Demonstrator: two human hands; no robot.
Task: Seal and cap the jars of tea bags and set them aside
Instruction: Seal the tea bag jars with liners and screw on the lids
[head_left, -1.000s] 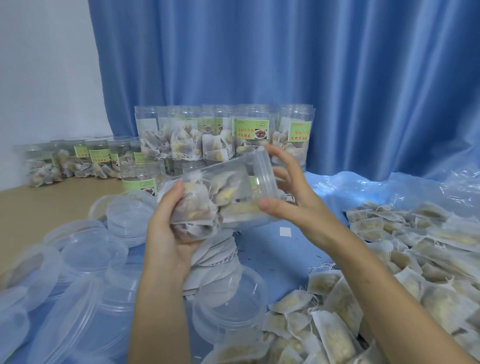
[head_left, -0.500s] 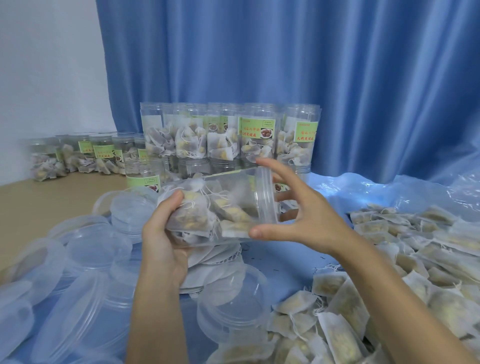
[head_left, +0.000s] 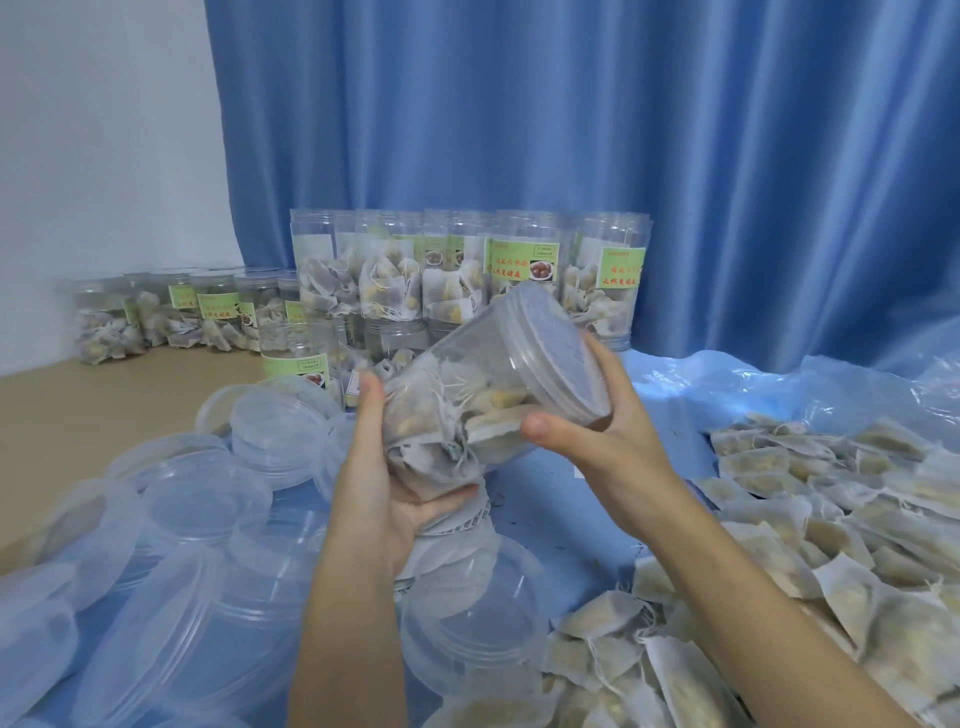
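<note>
The jar (head_left: 483, 395) is held in the air, tilted with its cap (head_left: 553, 353) up and to the right, above the lids (head_left: 197, 499) and in front of the stacked jars (head_left: 467, 275) by the curtain (head_left: 571, 130). The left hand (head_left: 384, 488) cups the jar's base, fingers curled under it and thumb up its side. The right hand (head_left: 608, 436) wraps round the cap's rim, thumb in front and fingers behind.

The step appears to be screwing the cap down. To do it well, the left hand should keep the base from turning while the right twists the cap level until it stops; a tilted cap would likely cross the thread.

Whether a seal sits under the cap cannot be told, nor how far the cap is threaded. The jar's label is out of view. The tea bags (head_left: 810, 519) right of the jar run past the frame edge.
</note>
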